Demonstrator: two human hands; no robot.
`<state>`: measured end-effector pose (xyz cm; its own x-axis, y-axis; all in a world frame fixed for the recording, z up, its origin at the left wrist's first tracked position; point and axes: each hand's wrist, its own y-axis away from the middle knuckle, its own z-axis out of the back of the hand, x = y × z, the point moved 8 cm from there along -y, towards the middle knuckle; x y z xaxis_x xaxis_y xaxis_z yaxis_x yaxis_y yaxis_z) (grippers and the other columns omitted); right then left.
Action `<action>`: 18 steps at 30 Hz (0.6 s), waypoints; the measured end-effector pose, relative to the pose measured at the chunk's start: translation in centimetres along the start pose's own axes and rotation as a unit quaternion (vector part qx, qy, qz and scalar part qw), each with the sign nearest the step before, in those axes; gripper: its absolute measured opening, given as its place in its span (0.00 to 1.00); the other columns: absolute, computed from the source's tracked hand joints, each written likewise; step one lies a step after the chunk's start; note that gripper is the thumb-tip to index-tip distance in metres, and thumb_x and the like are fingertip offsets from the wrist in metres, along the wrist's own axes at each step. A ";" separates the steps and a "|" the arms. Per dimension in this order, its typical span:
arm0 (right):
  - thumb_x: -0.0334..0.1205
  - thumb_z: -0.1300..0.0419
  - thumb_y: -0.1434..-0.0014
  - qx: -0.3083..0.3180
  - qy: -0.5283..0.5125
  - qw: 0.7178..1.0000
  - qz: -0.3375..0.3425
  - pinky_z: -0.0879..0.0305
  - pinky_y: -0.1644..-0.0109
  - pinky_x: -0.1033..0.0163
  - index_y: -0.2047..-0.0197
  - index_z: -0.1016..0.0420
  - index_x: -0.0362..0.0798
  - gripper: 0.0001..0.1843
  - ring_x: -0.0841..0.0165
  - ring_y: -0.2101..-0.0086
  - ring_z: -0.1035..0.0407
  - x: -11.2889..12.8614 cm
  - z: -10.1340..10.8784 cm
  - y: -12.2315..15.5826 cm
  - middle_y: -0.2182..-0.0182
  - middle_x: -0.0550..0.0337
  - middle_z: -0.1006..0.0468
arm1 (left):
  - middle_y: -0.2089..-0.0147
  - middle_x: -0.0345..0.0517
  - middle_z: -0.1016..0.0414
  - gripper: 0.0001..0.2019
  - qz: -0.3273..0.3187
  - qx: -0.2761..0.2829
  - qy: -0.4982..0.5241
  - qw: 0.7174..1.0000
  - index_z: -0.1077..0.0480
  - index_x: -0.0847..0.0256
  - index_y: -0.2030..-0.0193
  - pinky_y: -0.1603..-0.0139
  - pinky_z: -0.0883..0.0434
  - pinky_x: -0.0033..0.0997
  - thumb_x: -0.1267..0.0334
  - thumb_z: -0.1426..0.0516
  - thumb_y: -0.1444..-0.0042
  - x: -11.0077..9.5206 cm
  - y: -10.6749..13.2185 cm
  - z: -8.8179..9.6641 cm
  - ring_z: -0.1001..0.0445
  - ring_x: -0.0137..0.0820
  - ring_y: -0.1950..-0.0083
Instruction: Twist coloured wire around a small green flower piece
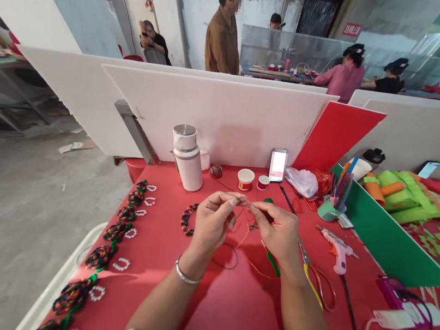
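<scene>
My left hand [211,221] and my right hand [276,231] are raised over the middle of the red table, fingertips pinched close together. Between them runs a thin cord [243,200], partly hidden by the fingers. Loose dark and orange cord [245,239] trails below onto the tabletop. Beside my left hand lies a braided multicoloured ring [187,219], partly covered. Under my right hand is a green-handled tool [272,264], its kind unclear. Scissors [313,281] with yellow and orange handles lie by my right forearm.
Bundles of dark multicoloured cord [101,256] and white bead loops [121,264] line the left edge. A white flask [188,160], paper cup [245,179], thread spool [263,182] and phone [278,165] stand behind. A pink glue gun [339,253] and power strip [399,317] lie right.
</scene>
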<state>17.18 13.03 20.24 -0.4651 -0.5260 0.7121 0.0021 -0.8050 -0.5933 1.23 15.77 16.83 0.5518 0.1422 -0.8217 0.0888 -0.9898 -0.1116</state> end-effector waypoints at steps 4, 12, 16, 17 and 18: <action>0.42 0.36 0.32 -0.002 0.000 1.000 0.005 0.29 0.68 0.66 0.58 0.15 0.51 0.08 0.70 0.74 0.24 0.0 0.1 0.1 0.70 0.61 0.14 | 0.62 0.51 0.18 0.14 0.002 0.000 0.001 1.000 0.26 0.62 0.74 0.84 0.38 0.18 0.58 0.28 0.54 -0.1 0.1 -0.1 0.20 0.31 0.67; 0.39 0.35 0.33 -0.013 0.011 0.999 0.027 0.26 0.65 0.65 0.58 0.15 0.52 0.06 0.69 0.71 0.21 0.5 0.3 0.0 0.66 0.60 0.13 | 0.62 0.51 0.18 0.13 0.002 -0.001 -0.007 1.000 0.26 0.62 0.73 0.83 0.37 0.18 0.58 0.29 0.53 -0.1 0.2 0.0 0.20 0.32 0.65; 0.39 0.36 0.32 -0.013 0.020 0.999 0.038 0.24 0.62 0.64 0.57 0.15 0.53 0.06 0.68 0.70 0.20 0.7 0.4 0.0 0.66 0.60 0.12 | 0.62 0.51 0.19 0.13 -0.003 0.000 -0.012 1.000 0.26 0.62 0.73 0.83 0.37 0.19 0.58 0.29 0.52 -0.1 0.1 0.1 0.20 0.31 0.66; 0.39 0.36 0.32 -0.013 0.022 0.999 0.041 0.24 0.62 0.64 0.57 0.15 0.53 0.06 0.68 0.69 0.20 0.8 0.4 0.1 0.66 0.60 0.12 | 0.62 0.51 0.19 0.14 -0.004 0.002 -0.012 1.000 0.26 0.62 0.73 0.83 0.37 0.19 0.57 0.29 0.52 -0.1 0.1 0.1 0.21 0.31 0.66; 0.39 0.36 0.32 -0.014 0.024 0.999 0.044 0.24 0.61 0.64 0.57 0.15 0.53 0.06 0.68 0.69 0.20 0.8 0.4 0.1 0.66 0.60 0.12 | 0.62 0.51 0.19 0.14 -0.005 0.004 -0.011 1.000 0.26 0.62 0.73 0.83 0.37 0.19 0.57 0.28 0.52 -0.1 0.1 0.1 0.21 0.31 0.66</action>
<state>17.15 12.43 20.96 -0.5064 -0.5804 0.6377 0.0203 -0.7474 -0.6641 1.16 15.64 16.86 0.5319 0.1523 -0.8330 0.0875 -0.9883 -0.1248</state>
